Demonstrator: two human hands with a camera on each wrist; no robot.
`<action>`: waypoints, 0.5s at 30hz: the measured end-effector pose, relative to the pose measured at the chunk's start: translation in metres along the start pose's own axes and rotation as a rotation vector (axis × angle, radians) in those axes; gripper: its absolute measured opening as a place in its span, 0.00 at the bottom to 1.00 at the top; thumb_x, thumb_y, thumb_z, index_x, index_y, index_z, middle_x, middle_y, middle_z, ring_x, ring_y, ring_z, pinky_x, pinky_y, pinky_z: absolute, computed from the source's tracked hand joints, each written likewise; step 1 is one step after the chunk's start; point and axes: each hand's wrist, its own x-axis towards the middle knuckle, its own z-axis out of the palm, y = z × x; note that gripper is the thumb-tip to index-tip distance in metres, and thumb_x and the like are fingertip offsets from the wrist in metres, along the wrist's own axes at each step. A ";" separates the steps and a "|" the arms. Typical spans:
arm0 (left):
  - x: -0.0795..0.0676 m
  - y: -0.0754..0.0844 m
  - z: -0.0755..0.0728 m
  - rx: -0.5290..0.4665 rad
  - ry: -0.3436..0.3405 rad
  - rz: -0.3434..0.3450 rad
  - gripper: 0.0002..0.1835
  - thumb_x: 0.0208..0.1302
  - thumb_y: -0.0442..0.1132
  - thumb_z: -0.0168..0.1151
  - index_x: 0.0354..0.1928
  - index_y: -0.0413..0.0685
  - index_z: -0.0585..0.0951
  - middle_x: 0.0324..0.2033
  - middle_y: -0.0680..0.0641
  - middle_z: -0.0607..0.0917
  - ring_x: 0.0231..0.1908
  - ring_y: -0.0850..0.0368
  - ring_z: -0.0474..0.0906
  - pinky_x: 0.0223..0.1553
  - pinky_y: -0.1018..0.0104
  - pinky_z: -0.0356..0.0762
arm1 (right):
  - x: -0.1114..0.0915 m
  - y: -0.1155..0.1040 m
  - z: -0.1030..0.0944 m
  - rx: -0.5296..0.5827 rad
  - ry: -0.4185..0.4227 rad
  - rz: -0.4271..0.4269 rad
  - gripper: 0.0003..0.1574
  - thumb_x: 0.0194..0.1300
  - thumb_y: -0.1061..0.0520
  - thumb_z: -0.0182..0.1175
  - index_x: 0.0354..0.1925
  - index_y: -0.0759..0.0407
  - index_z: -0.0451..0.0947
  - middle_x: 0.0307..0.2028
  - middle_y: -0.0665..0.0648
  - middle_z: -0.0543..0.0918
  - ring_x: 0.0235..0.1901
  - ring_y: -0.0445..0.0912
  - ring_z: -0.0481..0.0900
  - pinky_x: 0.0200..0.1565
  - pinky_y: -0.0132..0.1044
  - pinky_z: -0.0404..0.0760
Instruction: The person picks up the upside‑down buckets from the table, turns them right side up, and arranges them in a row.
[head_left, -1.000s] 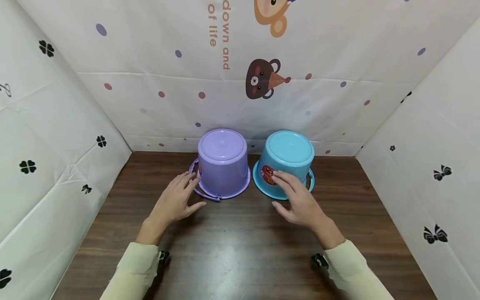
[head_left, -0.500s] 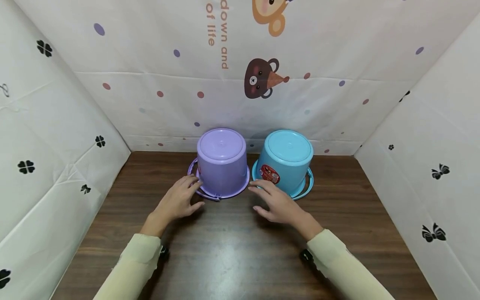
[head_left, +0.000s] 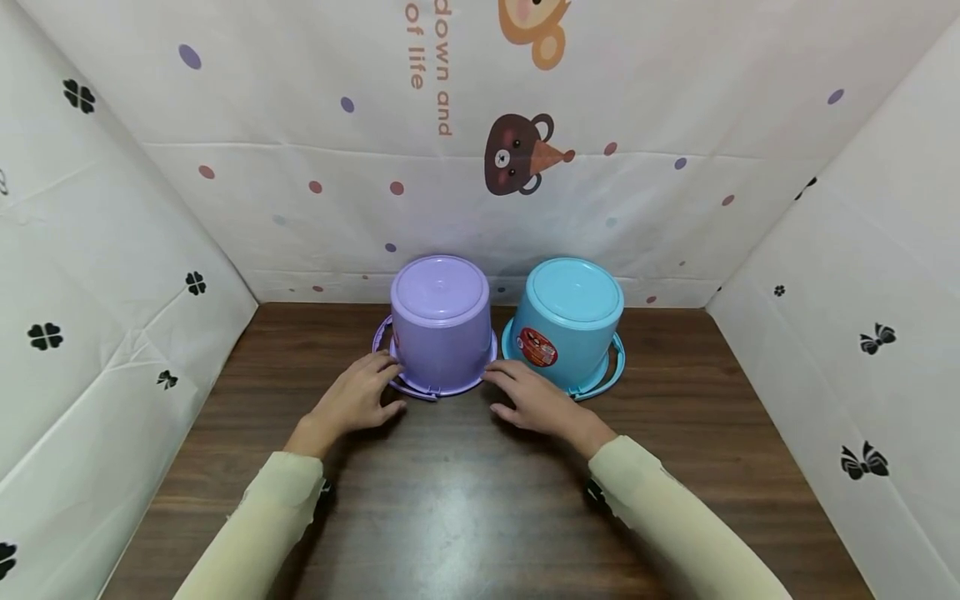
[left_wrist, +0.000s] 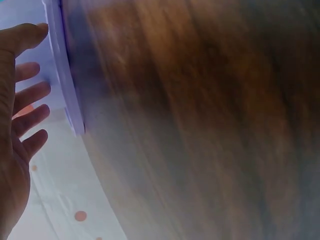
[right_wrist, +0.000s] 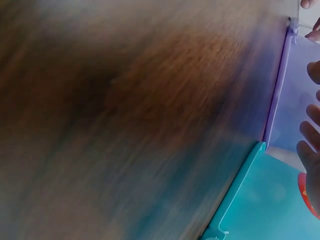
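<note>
An upside-down purple bucket [head_left: 442,333] stands at the back of the table, its handle lying around the left and front of its rim. My left hand [head_left: 355,396] is at the bucket's left side, fingers spread and relaxed near the rim and handle. At its right front side is my right hand [head_left: 536,398], fingertips by the purple rim, thumb apart. In the left wrist view the left fingers [left_wrist: 32,93] spread alongside the purple wall. A turquoise bucket [head_left: 576,317], also upside down with a red oval label, stands just behind the right hand.
The brown wood-grain table [head_left: 442,500] reaches back to a white printed cloth wall [head_left: 300,225]. Similar cloth walls rise on the left and right sides. The turquoise bucket's handle [head_left: 617,367] sticks out on its right.
My right hand has moved left, from in front of the turquoise bucket to the purple bucket's right side. My left hand has stayed nearly in place. Both buckets stand where they were.
</note>
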 end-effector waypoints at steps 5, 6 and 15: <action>0.002 -0.004 0.002 0.001 -0.033 -0.004 0.29 0.52 0.49 0.79 0.53 0.38 0.85 0.52 0.36 0.85 0.59 0.35 0.80 0.64 0.43 0.77 | 0.009 0.003 0.004 -0.022 -0.043 0.039 0.32 0.69 0.51 0.68 0.67 0.61 0.75 0.65 0.60 0.77 0.66 0.55 0.74 0.69 0.49 0.75; 0.002 -0.005 0.003 0.002 -0.037 -0.002 0.29 0.52 0.48 0.79 0.53 0.38 0.85 0.52 0.36 0.85 0.59 0.35 0.80 0.64 0.43 0.77 | 0.010 0.004 0.006 -0.029 -0.051 0.043 0.32 0.69 0.51 0.68 0.66 0.61 0.75 0.64 0.61 0.77 0.66 0.55 0.75 0.69 0.49 0.75; 0.002 -0.012 0.009 -0.003 -0.057 -0.003 0.27 0.52 0.48 0.78 0.50 0.39 0.85 0.50 0.39 0.85 0.56 0.40 0.81 0.61 0.46 0.79 | 0.016 0.008 0.017 -0.076 -0.090 0.067 0.29 0.69 0.52 0.68 0.64 0.61 0.76 0.61 0.61 0.79 0.62 0.55 0.77 0.66 0.48 0.77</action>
